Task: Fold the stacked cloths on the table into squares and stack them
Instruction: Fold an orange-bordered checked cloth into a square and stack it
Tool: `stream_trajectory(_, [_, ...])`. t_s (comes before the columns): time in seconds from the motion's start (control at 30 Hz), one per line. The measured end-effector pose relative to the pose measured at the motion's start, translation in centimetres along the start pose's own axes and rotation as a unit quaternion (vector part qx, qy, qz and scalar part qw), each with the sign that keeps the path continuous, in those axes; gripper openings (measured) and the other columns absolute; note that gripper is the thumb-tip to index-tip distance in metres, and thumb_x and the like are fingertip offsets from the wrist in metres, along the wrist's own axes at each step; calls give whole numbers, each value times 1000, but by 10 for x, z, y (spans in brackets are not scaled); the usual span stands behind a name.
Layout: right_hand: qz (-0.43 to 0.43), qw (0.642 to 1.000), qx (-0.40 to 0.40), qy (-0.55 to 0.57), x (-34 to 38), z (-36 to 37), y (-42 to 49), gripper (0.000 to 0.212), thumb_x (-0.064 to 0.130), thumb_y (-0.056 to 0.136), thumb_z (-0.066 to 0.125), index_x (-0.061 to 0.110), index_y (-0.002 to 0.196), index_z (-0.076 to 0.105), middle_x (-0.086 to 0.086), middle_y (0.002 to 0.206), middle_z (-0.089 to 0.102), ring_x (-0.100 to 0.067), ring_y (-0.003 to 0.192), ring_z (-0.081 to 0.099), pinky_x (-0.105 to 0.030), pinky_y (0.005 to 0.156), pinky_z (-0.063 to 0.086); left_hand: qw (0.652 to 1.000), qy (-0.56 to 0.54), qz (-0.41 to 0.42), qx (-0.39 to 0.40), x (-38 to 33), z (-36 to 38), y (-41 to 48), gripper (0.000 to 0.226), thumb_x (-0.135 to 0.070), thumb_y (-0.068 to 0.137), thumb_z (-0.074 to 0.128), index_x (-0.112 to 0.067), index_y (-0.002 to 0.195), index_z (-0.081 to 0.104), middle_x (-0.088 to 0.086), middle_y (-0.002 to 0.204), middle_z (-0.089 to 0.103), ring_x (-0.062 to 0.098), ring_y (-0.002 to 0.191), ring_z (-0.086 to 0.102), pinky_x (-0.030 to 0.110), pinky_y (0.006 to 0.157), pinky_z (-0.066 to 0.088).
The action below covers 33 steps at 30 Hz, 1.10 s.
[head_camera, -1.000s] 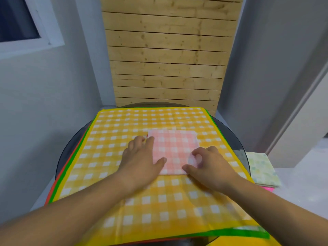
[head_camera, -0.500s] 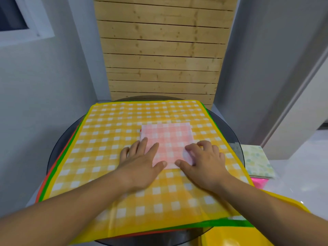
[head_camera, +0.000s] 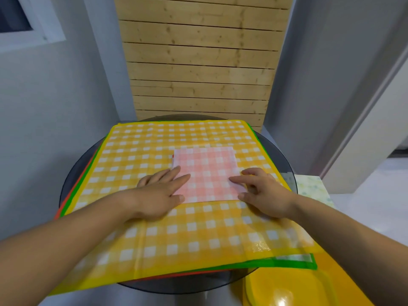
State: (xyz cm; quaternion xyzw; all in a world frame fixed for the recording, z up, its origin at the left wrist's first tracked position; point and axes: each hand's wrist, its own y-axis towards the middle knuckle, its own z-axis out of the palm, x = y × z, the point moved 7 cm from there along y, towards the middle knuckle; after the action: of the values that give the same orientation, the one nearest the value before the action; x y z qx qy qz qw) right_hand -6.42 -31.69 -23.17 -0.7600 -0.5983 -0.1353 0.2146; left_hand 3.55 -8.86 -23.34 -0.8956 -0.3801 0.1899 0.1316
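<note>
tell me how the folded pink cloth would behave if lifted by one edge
Probably floppy: the folded pink cloth lies thin and flat, layers showing at its far left corner, so it would likely sag and unfold. It looks light. It may slide on the glossy yellow checked cloth beneath; the left hand and right hand press on it.

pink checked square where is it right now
In the head view the pink checked square lies mid-table on the yellow checked cloth, between the left hand and right hand, both touching it.
</note>
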Motion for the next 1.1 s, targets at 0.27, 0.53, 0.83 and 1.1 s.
stream_trajectory(0.27, [-5, 999, 36, 33, 5, -7, -3, 46, 23, 97, 59, 41, 138, 51, 10, 150, 29, -12, 131, 37, -25, 108, 28, 996, -90, 25, 12, 8, -9, -4, 61, -49, 103, 45, -46, 156, 14, -28, 161, -2, 3, 151, -7, 31, 122, -1])
stream_trajectory(0.53, [72, 966, -97, 227, 5, -33, 1, 39, 32, 93, 65, 27, 130, 57, 4, 115, 61, -16, 93, 63, -29, 81, 53, 882, -407, -62, -228, 24, -47, -6, 30, -35, 92, 70, -27, 119, 60, -1, 118, 64, 21, 104, 67, 40, 93, 55])
stream_trajectory(0.83, [165, 937, -89, 293, 9, -25, 20, 28, 26, 87, 73, 18, 112, 63, -8, 100, 68, -26, 86, 70, -47, 82, 60, 796, -564, -132, -175, 21, -32, 5, 6, -3, 96, 61, -7, 100, 60, 16, 95, 66, 26, 74, 65, 42, 73, 62])
stream_trajectory(1.1, [144, 938, -72, 306, 13, -16, 17, 32, 8, 88, 66, 23, 116, 61, -15, 101, 65, -29, 86, 67, -44, 81, 56, 813, -539, -135, -175, 31, -28, 2, 17, -2, 91, 69, -5, 106, 64, 15, 88, 69, 19, 58, 65, 29, 55, 55])
